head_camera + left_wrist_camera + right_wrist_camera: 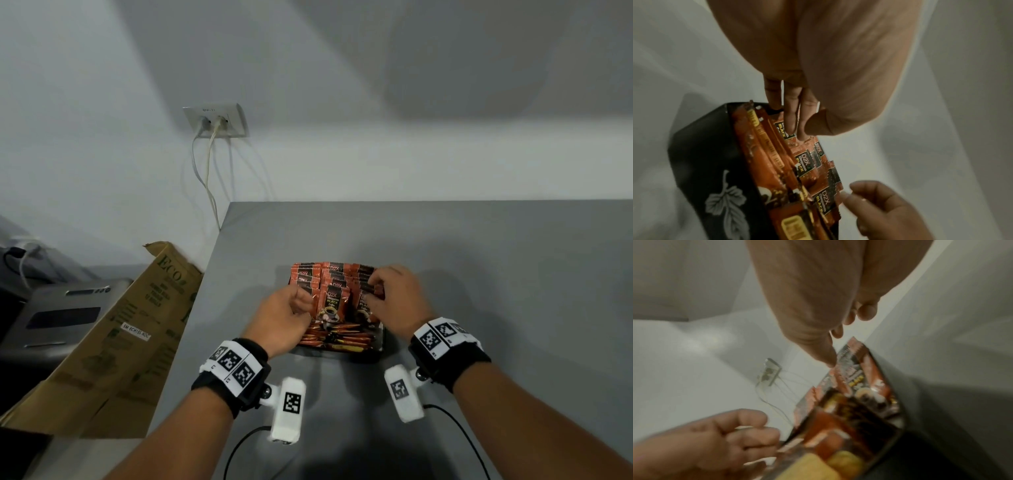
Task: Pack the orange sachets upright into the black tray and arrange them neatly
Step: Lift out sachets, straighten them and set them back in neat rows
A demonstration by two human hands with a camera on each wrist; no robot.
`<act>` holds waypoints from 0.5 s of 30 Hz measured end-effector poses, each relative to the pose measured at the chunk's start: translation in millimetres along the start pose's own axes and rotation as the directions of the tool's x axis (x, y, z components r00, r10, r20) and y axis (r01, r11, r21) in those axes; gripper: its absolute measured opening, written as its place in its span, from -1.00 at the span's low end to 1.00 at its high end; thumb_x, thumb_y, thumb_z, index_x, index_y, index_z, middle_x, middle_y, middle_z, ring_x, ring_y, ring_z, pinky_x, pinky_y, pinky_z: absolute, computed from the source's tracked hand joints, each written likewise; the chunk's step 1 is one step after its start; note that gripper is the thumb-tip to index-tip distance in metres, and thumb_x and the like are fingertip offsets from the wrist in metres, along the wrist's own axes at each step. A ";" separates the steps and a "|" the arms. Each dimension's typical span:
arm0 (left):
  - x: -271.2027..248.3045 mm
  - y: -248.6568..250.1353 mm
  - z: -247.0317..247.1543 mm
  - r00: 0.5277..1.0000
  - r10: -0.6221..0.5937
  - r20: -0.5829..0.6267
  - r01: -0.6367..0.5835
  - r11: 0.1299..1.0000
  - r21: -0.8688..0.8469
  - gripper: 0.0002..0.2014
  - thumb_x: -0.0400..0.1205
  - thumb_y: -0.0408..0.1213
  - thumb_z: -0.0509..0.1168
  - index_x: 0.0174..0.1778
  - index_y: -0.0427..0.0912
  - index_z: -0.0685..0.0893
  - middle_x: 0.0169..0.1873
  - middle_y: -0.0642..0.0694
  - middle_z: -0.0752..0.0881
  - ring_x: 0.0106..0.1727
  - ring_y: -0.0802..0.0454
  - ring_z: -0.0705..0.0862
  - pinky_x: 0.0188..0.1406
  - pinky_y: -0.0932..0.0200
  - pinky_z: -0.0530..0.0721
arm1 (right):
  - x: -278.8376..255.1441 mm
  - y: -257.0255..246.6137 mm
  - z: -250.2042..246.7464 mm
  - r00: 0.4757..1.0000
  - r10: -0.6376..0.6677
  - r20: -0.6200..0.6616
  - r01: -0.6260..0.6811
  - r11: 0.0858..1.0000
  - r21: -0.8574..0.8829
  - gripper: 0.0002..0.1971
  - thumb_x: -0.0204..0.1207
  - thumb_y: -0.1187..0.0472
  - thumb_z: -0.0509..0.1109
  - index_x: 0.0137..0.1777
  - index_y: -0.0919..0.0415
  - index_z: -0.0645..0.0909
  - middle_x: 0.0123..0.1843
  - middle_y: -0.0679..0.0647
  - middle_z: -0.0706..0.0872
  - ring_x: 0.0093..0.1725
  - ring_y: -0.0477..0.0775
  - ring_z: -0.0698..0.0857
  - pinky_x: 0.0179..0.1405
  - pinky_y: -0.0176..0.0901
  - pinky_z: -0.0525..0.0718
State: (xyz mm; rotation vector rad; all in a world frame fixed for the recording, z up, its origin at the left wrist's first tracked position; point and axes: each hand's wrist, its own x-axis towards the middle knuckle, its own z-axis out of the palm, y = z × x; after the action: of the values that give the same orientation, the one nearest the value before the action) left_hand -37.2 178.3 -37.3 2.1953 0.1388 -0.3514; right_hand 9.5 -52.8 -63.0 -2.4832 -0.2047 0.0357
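Our two hands work at the black tray (376,350), which sits on the grey worktop (479,260). Our left hand (279,317) hovers at the tray's left side, fingers (791,116) loosely curled and touching the sachet tops, gripping nothing we can make out. Our right hand (397,298) pinches one upright sachet (368,296) at the tray's right. The orange sachets (329,284) stand in overlapping rows, too many to count, reading "D2X" and "BLACK". Left of the tray leans one cardboard box (113,346) marked "ECO".
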 end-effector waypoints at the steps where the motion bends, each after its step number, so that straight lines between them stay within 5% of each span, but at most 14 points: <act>1: -1.4 -0.4 1.6 0.999 0.018 0.035 -0.020 0.999 0.035 -0.73 0.60 -0.42 0.33 0.10 0.05 0.63 0.05 0.16 0.73 0.14 0.23 0.67 0.00 0.41 0.52 | -3.4 -3.0 -3.8 0.998 -0.051 0.022 0.050 0.998 0.040 -0.87 0.49 0.12 0.53 -0.06 -0.06 0.63 0.00 -0.15 0.59 -0.01 -0.14 0.56 0.06 -0.25 0.53; 3: -2.9 -1.4 6.2 0.993 0.053 0.104 -0.067 0.988 0.136 -0.72 0.61 -0.33 0.36 0.17 0.09 0.61 0.10 0.23 0.68 0.15 0.25 0.64 0.04 0.41 0.49 | -12.6 -12.7 -10.1 0.964 -0.129 0.234 0.113 0.990 0.078 -0.89 0.53 0.05 0.50 0.03 -0.05 0.72 -0.09 -0.27 0.63 -0.11 -0.30 0.59 -0.09 -0.36 0.50; 6: -2.9 -4.3 11.8 0.989 0.075 0.130 -0.102 0.972 0.213 -0.72 0.61 -0.27 0.38 0.21 0.09 0.63 0.10 0.22 0.67 0.13 0.24 0.63 0.06 0.43 0.49 | -16.8 -15.3 -5.1 0.865 -0.171 0.472 0.186 0.982 0.014 -0.72 0.52 -0.05 0.50 0.19 -0.03 0.74 -0.03 -0.21 0.76 -0.10 -0.27 0.69 -0.07 -0.38 0.58; 11: 0.1 -12.1 16.1 0.990 0.088 0.111 -0.111 0.969 0.220 -0.75 0.60 -0.31 0.38 0.01 0.19 0.60 0.03 0.20 0.71 0.10 0.21 0.68 0.18 0.24 0.64 | -13.2 -11.9 0.8 0.870 -0.143 0.471 0.199 0.977 -0.071 -0.77 0.59 0.03 0.42 0.21 -0.01 0.73 0.00 -0.13 0.77 -0.08 -0.17 0.71 -0.03 -0.30 0.66; 15: 1.9 -16.0 17.5 0.991 0.116 0.067 -0.128 0.966 0.223 -0.80 0.61 -0.31 0.38 -0.01 0.14 0.63 -0.04 0.23 0.70 -0.01 0.27 0.66 -0.08 0.50 0.52 | -11.4 -14.2 5.0 0.882 -0.144 0.449 0.206 0.974 -0.092 -0.70 0.56 -0.08 0.43 0.23 -0.04 0.70 0.03 -0.13 0.77 -0.07 -0.14 0.71 0.02 -0.19 0.71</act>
State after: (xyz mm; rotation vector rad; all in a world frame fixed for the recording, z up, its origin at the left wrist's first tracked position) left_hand -42.5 174.0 -60.1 2.4039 -0.0702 -0.3711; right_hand -4.0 -40.5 -58.6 -2.5494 -0.6437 0.5285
